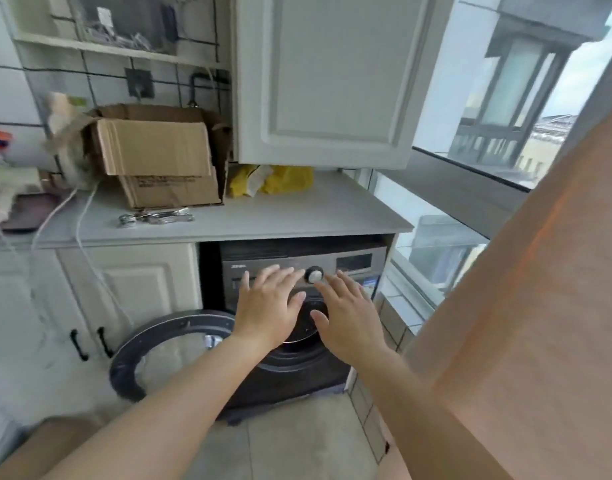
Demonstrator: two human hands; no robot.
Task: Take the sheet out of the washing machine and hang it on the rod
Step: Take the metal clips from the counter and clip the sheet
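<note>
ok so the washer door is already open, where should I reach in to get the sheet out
The sheet itself is not visible. Go straight in from the front, through the round drum opening. The door hangs swung out to the left, so the way is free there. The left hand and right hand, both open, are in front of it; probably grab whatever bunched fabric lies nearest.

Both hands hide most of the drum opening point(306, 322); its contents seem unreadable.
</note>
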